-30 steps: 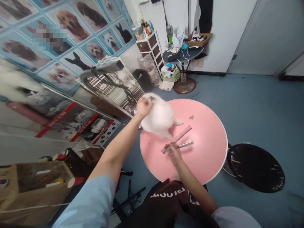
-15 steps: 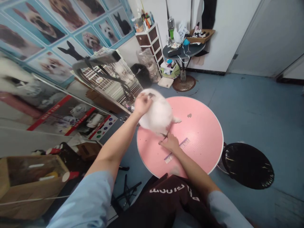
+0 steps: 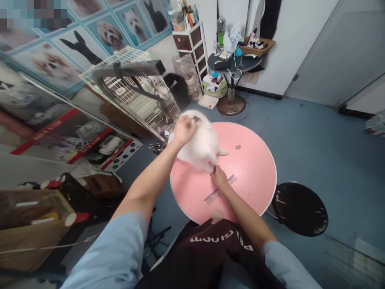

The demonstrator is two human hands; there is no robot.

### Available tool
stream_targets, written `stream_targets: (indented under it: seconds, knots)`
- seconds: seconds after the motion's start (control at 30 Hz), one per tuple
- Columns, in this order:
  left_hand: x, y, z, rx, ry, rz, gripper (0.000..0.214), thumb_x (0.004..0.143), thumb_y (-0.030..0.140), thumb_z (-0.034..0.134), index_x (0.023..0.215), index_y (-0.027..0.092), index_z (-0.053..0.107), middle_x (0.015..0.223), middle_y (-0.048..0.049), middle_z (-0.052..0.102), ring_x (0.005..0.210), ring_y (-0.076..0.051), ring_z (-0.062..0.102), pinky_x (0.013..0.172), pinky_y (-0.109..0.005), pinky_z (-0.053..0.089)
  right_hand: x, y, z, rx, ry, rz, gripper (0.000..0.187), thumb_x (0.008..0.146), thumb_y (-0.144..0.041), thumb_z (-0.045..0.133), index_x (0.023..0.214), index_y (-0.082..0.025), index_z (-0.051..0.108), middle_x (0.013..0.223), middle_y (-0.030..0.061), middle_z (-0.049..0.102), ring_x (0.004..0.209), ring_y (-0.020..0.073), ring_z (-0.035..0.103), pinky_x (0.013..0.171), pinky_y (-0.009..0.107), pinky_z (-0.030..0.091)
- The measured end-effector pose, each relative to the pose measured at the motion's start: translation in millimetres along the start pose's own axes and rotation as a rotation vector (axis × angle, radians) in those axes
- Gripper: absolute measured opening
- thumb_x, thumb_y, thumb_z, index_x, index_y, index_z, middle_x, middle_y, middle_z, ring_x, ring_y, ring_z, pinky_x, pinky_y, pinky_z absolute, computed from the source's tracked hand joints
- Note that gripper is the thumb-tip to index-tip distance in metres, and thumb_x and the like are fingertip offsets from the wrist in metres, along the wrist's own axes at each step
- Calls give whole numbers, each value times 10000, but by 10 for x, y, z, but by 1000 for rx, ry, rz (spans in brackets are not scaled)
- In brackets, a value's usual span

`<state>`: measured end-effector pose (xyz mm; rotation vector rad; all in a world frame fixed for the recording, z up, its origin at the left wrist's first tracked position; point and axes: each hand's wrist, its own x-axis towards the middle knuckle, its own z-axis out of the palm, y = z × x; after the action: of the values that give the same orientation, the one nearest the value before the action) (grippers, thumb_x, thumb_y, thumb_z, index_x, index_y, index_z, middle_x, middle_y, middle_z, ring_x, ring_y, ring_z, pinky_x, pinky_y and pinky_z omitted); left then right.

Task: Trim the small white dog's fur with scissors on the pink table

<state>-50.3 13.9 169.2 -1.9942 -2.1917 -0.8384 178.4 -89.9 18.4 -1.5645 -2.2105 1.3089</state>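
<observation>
A small white fluffy dog point(image 3: 202, 146) stands at the far left edge of a round pink table point(image 3: 255, 160). My left hand point(image 3: 185, 130) is closed on the dog's head end, arm stretched out. Pinched shut, my right hand point(image 3: 219, 179) presses against the dog's rear, and only a dark tip of the scissors point(image 3: 213, 170) it holds pokes out towards the fur. A purple comb point(image 3: 220, 188) lies flat on the table, partly under my right wrist.
A black round stool point(image 3: 300, 208) stands right of the table. A white wire cage point(image 3: 135, 92) and a grooming arm point(image 3: 129, 69) are on the left. A dark cluttered side table point(image 3: 234, 64) and a drawer unit point(image 3: 192, 44) are at the back; a cardboard box point(image 3: 30, 233) sits lower left.
My right hand lifted the scissors from beside the comb and moved up to the dog's rear. The comb stays on the table. My left hand kept its hold on the dog.
</observation>
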Motion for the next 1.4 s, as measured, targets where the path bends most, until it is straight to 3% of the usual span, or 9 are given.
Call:
stream_targets:
  seconds: [0.17, 0.33, 0.5, 0.73, 0.83, 0.97, 1.17, 1.27, 1.4]
  knots:
    - [-3, 34, -9, -1, -36, -7, 190, 849, 338, 585, 827, 162, 653, 1136, -141, 671, 1101, -286, 608, 1031, -423, 480, -47, -43, 42, -60, 43, -70, 472, 798, -448, 704, 1147, -169, 550, 1177, 167, 654, 1071, 313, 634, 847, 384, 480]
    - [-1, 78, -28, 1, -42, -13, 197, 853, 348, 583, 809, 169, 651, 1149, -133, 672, 1100, -287, 601, 1021, -425, 486, -69, -92, 74, 77, 66, 10, 292, 908, -233, 483, 1193, -194, 532, 1096, 114, 685, 968, 251, 669, 776, 341, 482]
    - [17, 82, 17, -5, -41, 3, 142, 816, 297, 602, 802, 165, 655, 1125, -138, 670, 1094, -303, 601, 1005, -437, 492, -94, -142, 121, 0, 110, -41, 540, 776, -433, 719, 1217, -178, 540, 1184, 153, 649, 1097, 317, 632, 881, 399, 488]
    - [57, 38, 69, -40, -20, 26, 131, 819, 296, 599, 794, 174, 637, 1066, -131, 664, 1046, -289, 610, 983, -425, 496, -191, -132, 190, 95, 90, 26, 332, 874, -300, 563, 1185, -185, 542, 1071, 111, 679, 1002, 266, 663, 825, 361, 501]
    - [82, 47, 51, -41, -18, 5, 164, 841, 312, 583, 748, 178, 595, 1020, -132, 664, 1032, -291, 607, 977, -436, 489, -175, -175, 118, 5, 105, -12, 490, 787, -427, 700, 1180, -178, 546, 1171, 155, 651, 1091, 321, 629, 883, 409, 493]
    - [117, 69, 21, -68, -2, -15, 208, 852, 304, 556, 680, 199, 505, 945, -128, 665, 1033, -284, 602, 954, -427, 491, -69, -234, -66, 72, 98, 24, 328, 906, -272, 506, 1220, -178, 511, 1162, 143, 662, 1028, 278, 653, 809, 372, 493]
    - [90, 93, -18, -90, 16, 2, 283, 840, 303, 541, 625, 225, 374, 806, -94, 624, 929, -244, 594, 910, -410, 511, -77, -189, -237, -13, 88, -67, 424, 815, -394, 673, 1163, -198, 532, 1148, 122, 644, 1065, 293, 630, 840, 376, 482]
    - [45, 99, -36, -111, 10, -14, 296, 851, 320, 544, 621, 221, 386, 812, -93, 630, 955, -238, 595, 933, -400, 511, -129, -146, -320, 42, 65, -19, 283, 897, -277, 512, 1169, -201, 512, 1063, 96, 663, 954, 258, 656, 778, 353, 480]
    - [-34, 117, -51, -139, 9, -49, 263, 849, 322, 552, 637, 211, 444, 910, -112, 673, 980, -237, 607, 946, -391, 510, -157, -134, -426, -20, 32, -85, 392, 808, -388, 659, 1122, -195, 526, 1097, 119, 656, 1027, 297, 636, 830, 380, 488]
